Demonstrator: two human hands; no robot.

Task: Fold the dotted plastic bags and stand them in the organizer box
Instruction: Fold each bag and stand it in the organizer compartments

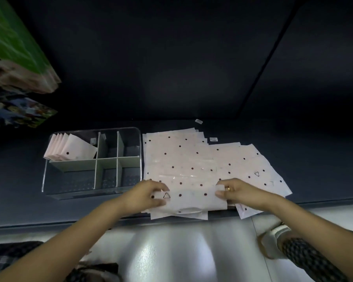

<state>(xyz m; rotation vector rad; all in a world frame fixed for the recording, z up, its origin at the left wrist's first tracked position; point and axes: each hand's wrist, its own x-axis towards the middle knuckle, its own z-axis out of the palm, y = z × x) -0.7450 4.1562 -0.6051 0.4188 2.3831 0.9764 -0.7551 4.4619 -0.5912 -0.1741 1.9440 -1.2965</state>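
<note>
My left hand [149, 193] and my right hand [230, 191] are apart, each one pinching an end of the top dotted bag [189, 197], low in the middle of the frame, on the spread pile of bags [192, 157]. I think it is very light, thin and soft, and probably slippery on the sheets under it, so I hold the corners and press the crease flat. The organizer box [130, 159] is at centre left, with the folded bags [69, 149] standing in its upper left compartment.

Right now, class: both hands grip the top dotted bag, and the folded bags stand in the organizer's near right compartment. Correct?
Not quite. In the head view, the folded bags stand in the organizer box's far left compartment. Both the left hand and right hand do grip the top dotted bag.
</note>
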